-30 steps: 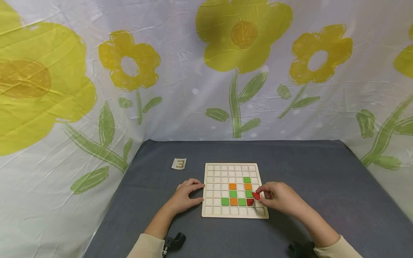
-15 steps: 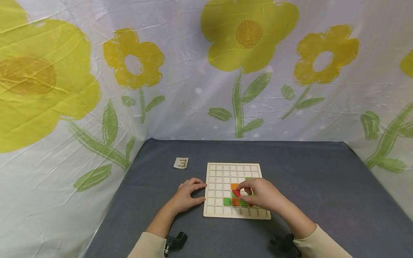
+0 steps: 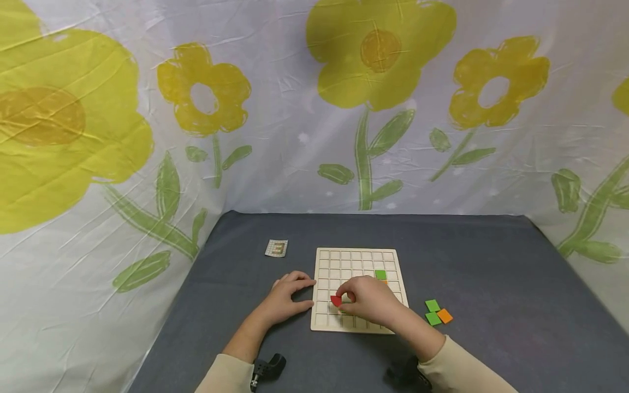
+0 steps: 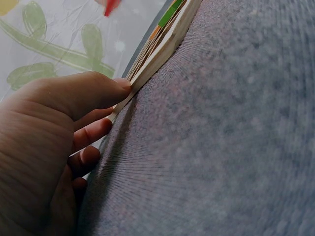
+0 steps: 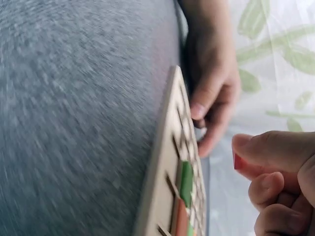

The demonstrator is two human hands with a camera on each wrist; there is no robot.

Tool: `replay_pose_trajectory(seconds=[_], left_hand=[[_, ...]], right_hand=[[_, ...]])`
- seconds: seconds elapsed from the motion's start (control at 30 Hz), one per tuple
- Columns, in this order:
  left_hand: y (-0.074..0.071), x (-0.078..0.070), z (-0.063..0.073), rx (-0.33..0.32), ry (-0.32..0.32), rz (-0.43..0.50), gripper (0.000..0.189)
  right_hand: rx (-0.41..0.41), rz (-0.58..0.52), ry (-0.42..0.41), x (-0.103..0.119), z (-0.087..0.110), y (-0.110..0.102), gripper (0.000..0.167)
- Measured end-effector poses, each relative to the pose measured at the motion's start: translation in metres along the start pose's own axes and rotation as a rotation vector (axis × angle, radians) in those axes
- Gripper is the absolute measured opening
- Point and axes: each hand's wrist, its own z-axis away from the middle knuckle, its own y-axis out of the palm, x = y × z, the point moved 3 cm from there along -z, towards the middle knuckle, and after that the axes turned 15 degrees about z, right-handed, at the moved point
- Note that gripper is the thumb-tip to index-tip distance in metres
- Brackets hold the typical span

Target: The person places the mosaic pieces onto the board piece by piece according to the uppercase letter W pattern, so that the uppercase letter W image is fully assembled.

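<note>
A cream wooden grid board [image 3: 325,322] lies flat on the dark table. My right hand [image 3: 371,300] hovers over its left-middle cells and pinches a red piece [image 3: 336,301] with a rounded edge between thumb and fingers. In the right wrist view only a sliver of the red piece [image 5: 237,161] shows. The left hand [image 3: 285,297] rests on the table, thumb and fingertips touching the board's left edge. On the right part of the grid sits a green tile [image 3: 380,274], with an orange tile just below it. Most other set pieces are hidden under my right hand.
Right of the board lie two loose green tiles [image 3: 432,305] and an orange tile [image 3: 444,315]. A small printed card [image 3: 276,248] with a grid pattern is beyond the board's left side. A flower-printed curtain [image 3: 290,164] stands behind the dark cloth-covered table [image 3: 472,245].
My right hand has carried the red piece leftward across the board, from its right edge to the left-middle cells. This uncovers the loose tiles on the right. The left hand stays at the board's edge.
</note>
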Motion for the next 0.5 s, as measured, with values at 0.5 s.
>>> replay_pose_trajectory(seconds=[0.5], left_hand=[[0.0, 0.002, 0.001, -0.01, 0.026, -0.007, 0.046]], right_hand=[[0.057, 0.02, 0.0, 0.003, -0.008, 0.025, 0.011]])
